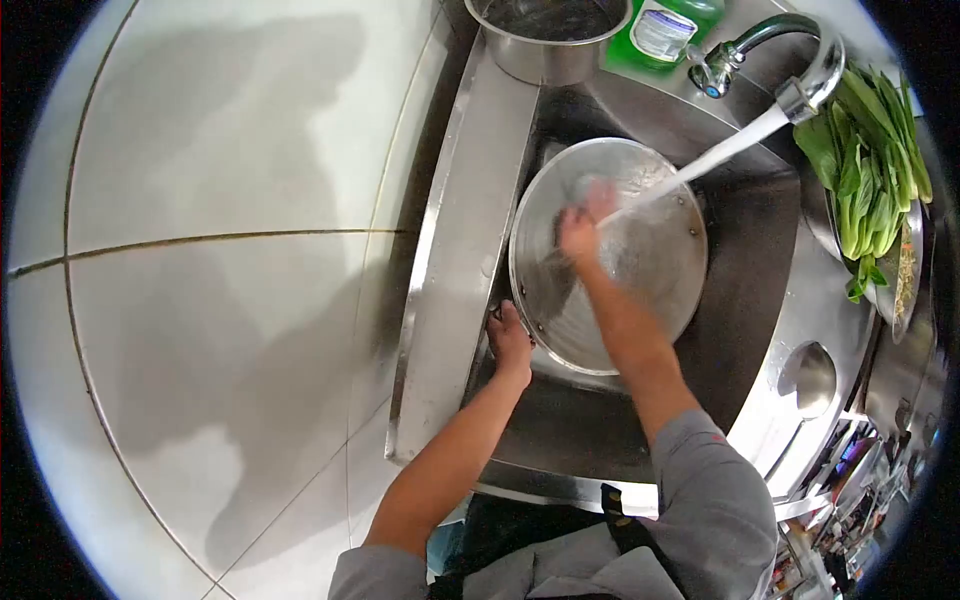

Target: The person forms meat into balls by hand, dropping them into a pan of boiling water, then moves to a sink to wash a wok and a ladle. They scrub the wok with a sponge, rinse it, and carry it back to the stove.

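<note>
A large round metal pot (690,290) sits in the steel sink, tilted toward me, with rivets showing on its inner wall. My left hand (512,345) is closed on the handle at the pot's lower left side. Inside the pot is my right hand (580,230), its fingers smeared by motion; I cannot tell whether it holds something. Running water (715,158) falls from the faucet (800,95) into the pot, close by the right hand.
A smaller steel pot (548,62) and a bottle of green liquid (665,35) stand behind the sink (745,330). Leafy greens (865,165) lie at the right, above a ladle (808,380) on the counter. White tiled wall (220,130) borders the left side.
</note>
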Available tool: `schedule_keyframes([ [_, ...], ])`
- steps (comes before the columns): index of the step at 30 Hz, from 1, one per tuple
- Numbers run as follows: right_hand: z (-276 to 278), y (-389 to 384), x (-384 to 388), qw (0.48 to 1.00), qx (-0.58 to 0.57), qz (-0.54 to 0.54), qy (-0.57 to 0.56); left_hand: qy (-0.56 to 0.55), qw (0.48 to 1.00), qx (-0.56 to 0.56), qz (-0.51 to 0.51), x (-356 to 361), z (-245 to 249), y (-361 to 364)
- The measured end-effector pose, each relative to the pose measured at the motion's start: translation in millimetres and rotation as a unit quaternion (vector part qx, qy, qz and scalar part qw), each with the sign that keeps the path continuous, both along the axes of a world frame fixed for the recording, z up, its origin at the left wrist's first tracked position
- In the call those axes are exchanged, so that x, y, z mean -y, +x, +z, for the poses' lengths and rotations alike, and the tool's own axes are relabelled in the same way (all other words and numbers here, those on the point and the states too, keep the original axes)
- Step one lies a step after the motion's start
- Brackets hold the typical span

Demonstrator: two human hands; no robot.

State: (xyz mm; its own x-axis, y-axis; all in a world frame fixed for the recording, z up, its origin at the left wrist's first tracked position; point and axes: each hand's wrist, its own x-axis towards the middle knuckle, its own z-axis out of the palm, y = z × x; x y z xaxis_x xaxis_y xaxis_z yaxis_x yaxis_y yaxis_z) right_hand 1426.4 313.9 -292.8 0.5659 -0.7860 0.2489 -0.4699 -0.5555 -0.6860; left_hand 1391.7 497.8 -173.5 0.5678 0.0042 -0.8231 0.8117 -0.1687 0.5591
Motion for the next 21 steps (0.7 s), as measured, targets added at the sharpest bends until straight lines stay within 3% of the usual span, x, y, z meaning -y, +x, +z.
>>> schedule_keyframes([
  [3, 38.0, -8.4, -84.4, 0.977, 0.104, 0.088, 0.167, 0.059, 0.996, 0.062, -0.002, -7.3, -35.2, -6.0],
  [4, 42.2, -33.0, -103.6, 0.958, 0.052, 0.090, 0.266, 0.031, 0.998, 0.057, 0.001, -2.9, -14.2, -3.3],
  [5, 49.4, -67.0, -110.5, 0.949, 0.038, 0.145, 0.277, 0.003, 0.999, 0.051, 0.005, 2.4, 8.9, 0.1],
  [7, 52.4, -109.5, -89.4, 0.939, 0.023, 0.192, 0.283, 0.045, 0.999, 0.018, 0.001, -5.7, -21.9, -2.2],
  [9, 39.0, -135.2, -59.3, 0.943, -0.211, 0.227, 0.118, 0.010, 1.000, -0.007, 0.000, -0.4, -2.0, 1.8],
  [13, 21.0, -62.4, 17.4, 0.913, -0.178, 0.342, -0.130, -0.040, 0.998, -0.032, 0.027, 1.8, 9.8, -0.8],
  [15, 37.1, -39.2, 58.9, 0.889, -0.209, 0.344, -0.219, -0.030, 0.998, -0.037, 0.029, -0.3, 5.3, -1.4],
  [17, 16.6, -49.9, 100.1, 0.898, -0.243, 0.264, -0.255, 0.022, 1.000, -0.012, -0.005, -1.0, 2.0, -2.2],
  [19, 18.2, -89.6, 126.4, 0.890, -0.251, 0.284, -0.254, 0.013, 0.999, -0.026, -0.018, -4.1, 0.3, -2.6],
  [21, 36.3, -134.9, 113.4, 0.874, -0.312, 0.307, -0.210, -0.041, 0.999, -0.018, 0.032, -2.5, -2.4, -3.2],
])
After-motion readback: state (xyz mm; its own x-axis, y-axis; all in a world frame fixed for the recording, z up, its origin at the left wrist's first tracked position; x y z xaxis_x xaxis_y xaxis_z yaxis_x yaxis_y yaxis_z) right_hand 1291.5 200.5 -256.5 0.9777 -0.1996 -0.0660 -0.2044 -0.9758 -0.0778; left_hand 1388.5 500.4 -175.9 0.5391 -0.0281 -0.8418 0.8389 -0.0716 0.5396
